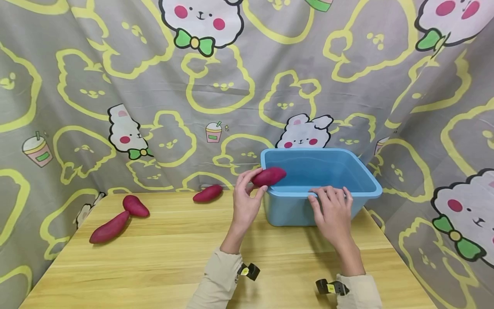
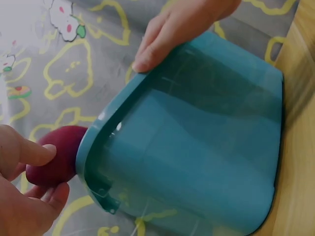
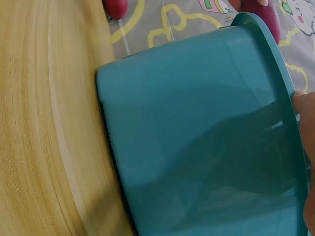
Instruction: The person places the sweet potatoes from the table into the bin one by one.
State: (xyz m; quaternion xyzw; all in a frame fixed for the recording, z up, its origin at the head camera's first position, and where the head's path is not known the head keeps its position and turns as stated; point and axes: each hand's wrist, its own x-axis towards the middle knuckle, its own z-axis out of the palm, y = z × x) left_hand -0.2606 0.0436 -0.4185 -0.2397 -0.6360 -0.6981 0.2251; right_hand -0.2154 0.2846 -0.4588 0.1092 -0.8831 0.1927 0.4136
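My left hand [image 1: 245, 204] holds a purple-red sweet potato [image 1: 270, 176] between thumb and fingers, over the near left corner of a blue plastic bin [image 1: 289, 210]. In the left wrist view the sweet potato [image 2: 61, 162] overlaps the rim, with the thumb on one side and fingertips on the other. My right hand [image 1: 333, 212] grips the bin's near rim, its fingers hooked over the edge. From the right wrist, the outer wall of the bin [image 3: 187, 123] fills most of the view. What shows of the bin's inside is bare blue plastic.
Another sweet potato [image 1: 208, 194] lies near the back edge of the wooden table [image 1: 162, 262]. Farther left, a short sweet potato [image 1: 136, 206] touches a longer one [image 1: 109, 228]. A grey patterned curtain [image 1: 162, 98] hangs behind the table and along its sides.
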